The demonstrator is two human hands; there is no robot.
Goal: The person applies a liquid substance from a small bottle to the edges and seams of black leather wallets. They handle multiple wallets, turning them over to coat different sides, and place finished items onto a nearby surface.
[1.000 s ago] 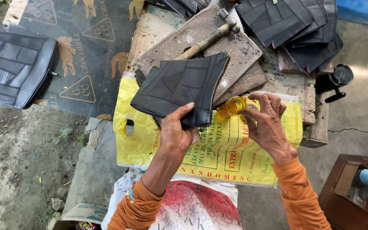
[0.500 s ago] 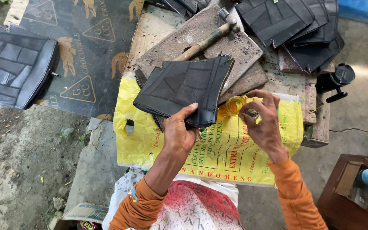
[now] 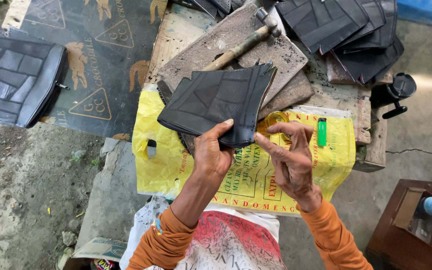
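Over a yellow sack (image 3: pixel 176 165), left hand (image 3: pixel 215 152) fingers pinch the black stitched panel (image 3: pixel 216 102); right hand (image 3: pixel 288 157) fingers, loosely spread, touch its edge.

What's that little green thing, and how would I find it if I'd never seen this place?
Start at the big yellow plastic bag spread over the workbench in front of the person. Go to its far right corner, just past the right hand, which is nearest to it. There lies a small lighter, flat on the bag: the only bright green thing among black patchwork pieces and grey slabs.
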